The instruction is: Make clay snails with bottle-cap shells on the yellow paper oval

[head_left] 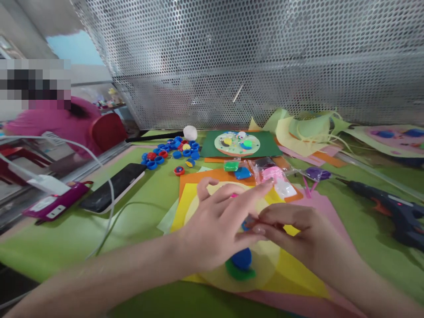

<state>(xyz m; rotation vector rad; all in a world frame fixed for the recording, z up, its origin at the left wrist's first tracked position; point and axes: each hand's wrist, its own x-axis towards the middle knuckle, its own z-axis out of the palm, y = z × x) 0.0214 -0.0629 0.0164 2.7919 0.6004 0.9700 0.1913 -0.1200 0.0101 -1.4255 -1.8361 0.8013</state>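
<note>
Largely, the left hand [215,227] hides a blue piece [245,226].

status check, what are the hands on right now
Left hand open, spread over pale disc. Right hand pinched shut beside small blue bit. Blue lump sits on green lump at disc's near edge. Nothing blocking.

Craft workspace: coloured paper sheets [291,265], bottle caps [172,152], glue gun [394,210], green table [66,238]

glue gun [394,212], phone [112,187], bottle caps [172,152]
</note>
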